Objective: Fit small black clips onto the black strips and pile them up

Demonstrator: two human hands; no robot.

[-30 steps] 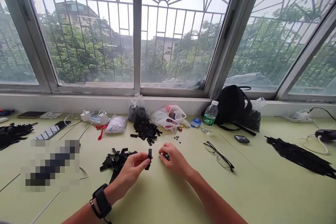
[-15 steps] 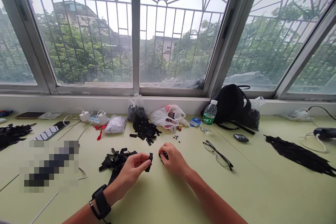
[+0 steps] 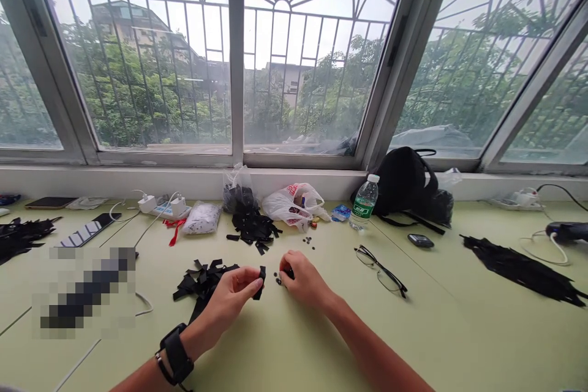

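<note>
My left hand point(image 3: 232, 296) pinches a short black ribbon strip point(image 3: 261, 282) between thumb and fingers, just above the pale green table point(image 3: 294, 343). My right hand point(image 3: 305, 278) rests on the table beside it, fingers curled over small black pieces point(image 3: 278, 277). A few of these pieces lie loose at its fingertips. To the left of my left hand lies a heap of black strips point(image 3: 202, 278). Another pile of black strips point(image 3: 252, 228) lies farther back. A dark smartwatch point(image 3: 177, 352) sits on my left wrist.
Glasses point(image 3: 380, 271) lie to the right. At the back stand a water bottle point(image 3: 365, 202), plastic bags point(image 3: 294, 202), a black backpack point(image 3: 404, 187), chargers with cables point(image 3: 160, 203) and phones point(image 3: 89, 229). Long black strips point(image 3: 519, 268) lie at right, more at far left point(image 3: 21, 236).
My right hand has slid slightly back and left over the small black pieces, leaving a few exposed at its fingertips. My left hand has lowered a little with the strip.
</note>
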